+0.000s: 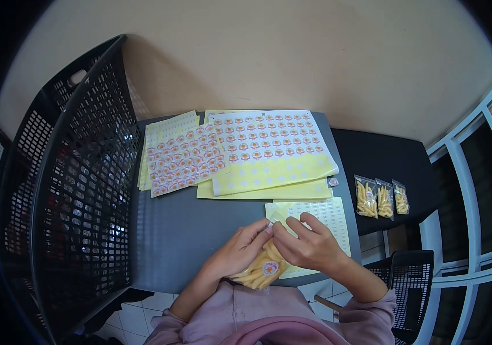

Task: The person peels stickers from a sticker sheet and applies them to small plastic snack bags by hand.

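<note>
A clear bag of yellow stick-shaped snacks [261,272] with a round label hangs at the table's front edge, between my hands. My left hand [240,248] is closed on the upper left of the bag. My right hand [305,240] has its fingers pinched at the bag's top; a small whitish piece shows between the two hands, too small to make out. Under and beyond my right hand lies a yellow sheet of small printed labels [329,221].
Sheets of round stickers [185,161] and a larger sticker sheet [275,146] lie at the table's back. Black crates [85,167] stand at the left. Three filled bags [384,199] rest on a black surface [381,155] at the right, above a chair [412,287].
</note>
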### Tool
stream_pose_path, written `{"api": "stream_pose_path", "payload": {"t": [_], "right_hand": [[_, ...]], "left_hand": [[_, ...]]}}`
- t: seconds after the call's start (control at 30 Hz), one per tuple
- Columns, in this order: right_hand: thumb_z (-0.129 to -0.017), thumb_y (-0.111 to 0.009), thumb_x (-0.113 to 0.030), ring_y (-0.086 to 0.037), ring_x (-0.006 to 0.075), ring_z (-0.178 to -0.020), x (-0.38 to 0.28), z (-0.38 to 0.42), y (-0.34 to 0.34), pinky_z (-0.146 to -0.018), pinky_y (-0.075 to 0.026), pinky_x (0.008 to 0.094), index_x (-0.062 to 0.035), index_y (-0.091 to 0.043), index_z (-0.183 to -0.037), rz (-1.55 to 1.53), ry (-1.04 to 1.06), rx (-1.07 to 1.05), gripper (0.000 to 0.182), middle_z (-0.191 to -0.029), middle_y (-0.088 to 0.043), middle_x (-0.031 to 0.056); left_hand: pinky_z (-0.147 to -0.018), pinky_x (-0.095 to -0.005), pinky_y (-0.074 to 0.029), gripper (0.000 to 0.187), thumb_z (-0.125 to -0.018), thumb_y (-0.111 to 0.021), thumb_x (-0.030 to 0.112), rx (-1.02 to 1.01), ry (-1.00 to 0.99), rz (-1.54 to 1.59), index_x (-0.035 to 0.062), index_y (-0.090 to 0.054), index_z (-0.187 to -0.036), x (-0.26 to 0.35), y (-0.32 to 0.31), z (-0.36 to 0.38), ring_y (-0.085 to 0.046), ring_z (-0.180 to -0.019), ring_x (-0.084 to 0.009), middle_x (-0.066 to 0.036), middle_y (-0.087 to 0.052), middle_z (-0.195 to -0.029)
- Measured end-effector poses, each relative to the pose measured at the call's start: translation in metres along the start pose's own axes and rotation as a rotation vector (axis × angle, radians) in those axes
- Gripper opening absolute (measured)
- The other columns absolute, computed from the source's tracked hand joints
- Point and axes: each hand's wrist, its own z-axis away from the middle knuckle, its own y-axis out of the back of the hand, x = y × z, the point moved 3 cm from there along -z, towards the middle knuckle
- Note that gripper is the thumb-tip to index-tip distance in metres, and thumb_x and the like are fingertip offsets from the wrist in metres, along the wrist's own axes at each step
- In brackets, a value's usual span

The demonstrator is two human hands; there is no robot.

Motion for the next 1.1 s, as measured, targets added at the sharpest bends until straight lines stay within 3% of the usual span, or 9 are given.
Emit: {"api": "stream_pose_path", "payload": {"t": [0.1,0.17,0.6,0.67,0.8,0.87,1.1], "right_hand": [[-0.067,-0.056,-0.012,-0.054,0.0140,-0.073,0.000,0.001,0.001,-0.064,-0.041,0.0283,-0.0078,-0.060,-0.068,-0.008,-0.023,0.016,0.006,-0.085,-0.055,0.0017],[-0.067,-0.056,-0.012,-0.054,0.0138,-0.073,0.000,0.000,0.002,-0.064,-0.041,0.0282,-0.0073,-0.060,-0.068,0.007,-0.018,0.017,0.007,-0.084,-0.054,0.0015],[-0.067,-0.057,-0.011,-0.053,0.0122,-0.069,0.002,0.003,0.005,-0.062,-0.040,0.0258,-0.0073,-0.062,-0.070,-0.047,-0.019,0.079,0.007,-0.086,-0.055,0.0004],[-0.068,-0.057,-0.011,-0.051,0.0126,-0.067,0.004,0.004,0.006,-0.066,-0.041,0.0269,-0.0018,-0.060,-0.073,-0.113,-0.015,0.117,0.011,-0.077,-0.051,0.0021],[-0.069,-0.056,-0.012,-0.053,0.0132,-0.070,0.006,0.008,0.006,-0.067,-0.041,0.0276,-0.0028,-0.061,-0.074,-0.136,-0.007,0.135,0.011,-0.082,-0.054,0.0025],[-0.065,-0.062,-0.012,-0.052,0.0102,-0.066,0.006,0.007,0.006,-0.058,-0.038,0.0245,-0.0095,-0.066,-0.075,-0.112,-0.018,0.127,0.011,-0.085,-0.056,-0.0020],[-0.066,-0.062,-0.013,-0.053,0.0095,-0.066,0.007,0.008,0.006,-0.058,-0.037,0.0245,-0.0078,-0.065,-0.079,-0.109,-0.018,0.118,0.015,-0.083,-0.056,-0.0028]], "left_hand": [[-0.070,-0.0283,-0.043,0.025,-0.091,-0.038,0.017,-0.014,0.050,-0.018,-0.0037,-0.050,-0.097,0.002,0.000,-0.001,-0.055,-0.075,-0.0162,-0.014,-0.060,-0.083],[-0.068,-0.0293,-0.043,0.024,-0.090,-0.037,0.016,0.022,-0.029,0.006,-0.0044,-0.050,-0.093,-0.001,-0.002,-0.002,-0.056,-0.073,-0.0181,-0.016,-0.060,-0.080],[-0.067,-0.0286,-0.043,0.024,-0.089,-0.034,0.012,0.001,-0.014,0.044,-0.0039,-0.050,-0.097,-0.003,0.000,-0.002,-0.057,-0.075,-0.0163,-0.014,-0.060,-0.083],[-0.069,-0.0273,-0.043,0.027,-0.087,-0.032,0.011,-0.020,0.007,0.096,-0.0036,-0.051,-0.099,-0.006,0.000,-0.002,-0.056,-0.077,-0.0154,-0.013,-0.060,-0.085],[-0.069,-0.0263,-0.042,0.029,-0.086,-0.030,0.011,-0.042,0.036,0.138,-0.0036,-0.051,-0.099,-0.008,0.000,-0.002,-0.054,-0.077,-0.0146,-0.013,-0.060,-0.085],[-0.069,-0.0261,-0.041,0.028,-0.086,-0.030,0.010,-0.045,-0.002,0.105,-0.0038,-0.051,-0.098,-0.006,0.000,-0.003,-0.053,-0.076,-0.0143,-0.012,-0.060,-0.085],[-0.067,-0.0265,-0.041,0.027,-0.086,-0.030,0.011,-0.026,-0.001,0.086,-0.0047,-0.050,-0.096,-0.006,-0.002,-0.003,-0.051,-0.071,-0.0135,-0.012,-0.058,-0.082]]}}
